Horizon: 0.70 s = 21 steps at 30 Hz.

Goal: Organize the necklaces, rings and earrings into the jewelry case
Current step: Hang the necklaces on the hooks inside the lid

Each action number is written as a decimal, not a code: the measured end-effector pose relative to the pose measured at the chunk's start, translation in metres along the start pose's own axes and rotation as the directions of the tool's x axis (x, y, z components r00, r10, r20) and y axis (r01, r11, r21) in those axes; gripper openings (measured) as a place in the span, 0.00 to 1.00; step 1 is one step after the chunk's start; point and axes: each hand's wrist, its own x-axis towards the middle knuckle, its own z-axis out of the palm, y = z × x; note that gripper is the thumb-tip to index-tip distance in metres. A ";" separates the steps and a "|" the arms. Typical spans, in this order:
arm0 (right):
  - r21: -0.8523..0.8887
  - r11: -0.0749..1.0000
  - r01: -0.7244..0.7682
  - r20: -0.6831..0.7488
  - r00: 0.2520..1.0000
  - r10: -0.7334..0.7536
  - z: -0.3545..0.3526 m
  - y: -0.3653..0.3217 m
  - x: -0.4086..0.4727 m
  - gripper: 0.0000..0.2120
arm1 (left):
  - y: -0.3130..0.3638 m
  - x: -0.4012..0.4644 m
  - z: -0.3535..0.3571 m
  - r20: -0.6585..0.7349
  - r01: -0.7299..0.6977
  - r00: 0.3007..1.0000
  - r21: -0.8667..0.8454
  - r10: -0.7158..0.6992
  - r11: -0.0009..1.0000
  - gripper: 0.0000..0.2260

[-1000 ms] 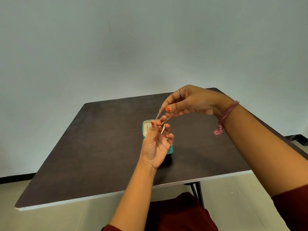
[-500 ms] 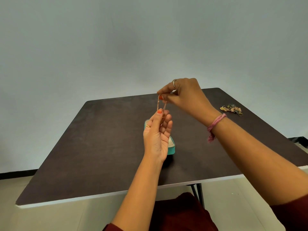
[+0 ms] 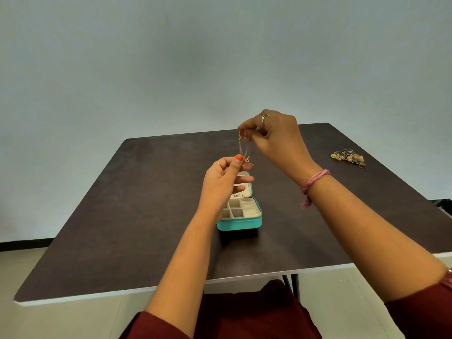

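Note:
A thin rose-gold necklace [image 3: 242, 149] hangs between my two hands above the table. My right hand [image 3: 275, 138] pinches its upper end at the fingertips. My left hand [image 3: 223, 181] pinches the lower part between thumb and forefinger. Below them stands the open teal jewelry case [image 3: 241, 222], with cream compartments showing and its raised lid partly hidden behind my left hand. A pile of rings and earrings [image 3: 348, 156] lies on the table at the far right.
The dark brown table [image 3: 137, 204] has a white front edge and rounded corners. A plain grey wall rises behind it. A tiled floor and my dark red lap show below the front edge.
Both hands have risen above the case, drawing the necklace out vertically. My right hand moved up and back, and my left hand lifted left, uncovering the case compartments.

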 end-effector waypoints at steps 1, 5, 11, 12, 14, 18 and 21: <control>-0.001 1.000 0.004 -0.005 1.000 -0.004 0.003 0.004 0.000 0.09 | -0.004 0.004 -0.006 -0.018 -0.004 1.000 0.054 0.005 0.999 0.08; -0.012 1.000 0.004 0.023 1.000 -0.003 0.018 0.020 -0.007 0.09 | -0.030 0.024 -0.035 -0.331 -0.044 0.936 0.230 0.121 0.972 0.06; -0.008 1.000 -0.003 0.033 0.999 0.003 0.039 0.042 -0.024 0.09 | -0.084 0.035 -0.067 -0.306 0.136 0.950 0.596 0.067 0.791 0.18; -0.010 1.000 -0.008 0.042 0.999 0.009 0.042 0.045 -0.027 0.09 | -0.088 0.037 -0.066 -0.275 0.141 0.960 0.657 0.061 0.741 0.20; -0.011 1.000 -0.021 0.055 0.998 0.022 0.049 0.050 -0.035 0.09 | -0.088 0.039 -0.063 -0.271 0.158 0.962 0.680 0.045 0.716 0.22; 0.016 0.997 -0.073 0.064 0.995 0.072 0.059 0.056 -0.048 0.08 | -0.089 0.040 -0.065 -0.282 0.160 0.958 0.657 0.044 0.736 0.21; 0.025 0.995 -0.097 0.067 0.993 0.095 0.066 0.060 -0.055 0.08 | -0.092 0.042 -0.068 -0.271 0.151 0.962 0.643 0.039 0.751 0.17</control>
